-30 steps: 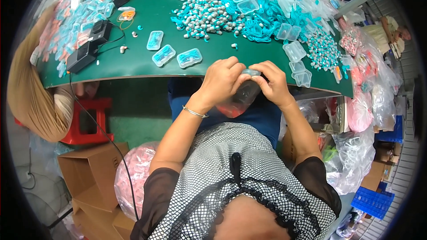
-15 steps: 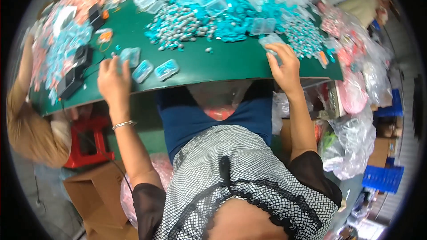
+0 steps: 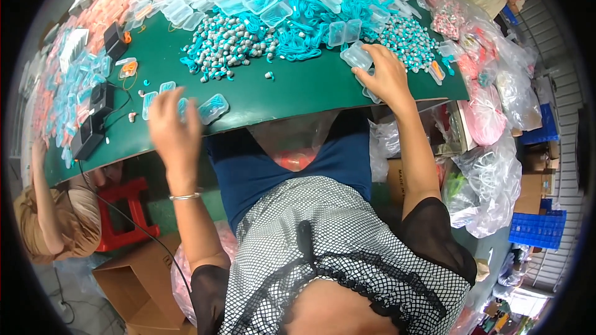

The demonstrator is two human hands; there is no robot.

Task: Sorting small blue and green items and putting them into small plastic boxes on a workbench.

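Grasping a clear plastic case (image 3: 358, 56) in right hand (image 3: 386, 74) by table's near edge (image 3: 298, 108); left hand (image 3: 171, 125) blurred, grip unclear, over filled blue cases (image 3: 212, 108). Teal cord heap (image 3: 292, 31) beyond.

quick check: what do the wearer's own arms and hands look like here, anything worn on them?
Both forearms are bare. The left hand is blurred; a thin silver bangle circles that wrist. The right hand shows no glove, and no ring or band can be made out. Short sheer black sleeves cover the upper arms, edging a black-and-white checked top. No cables on either arm.
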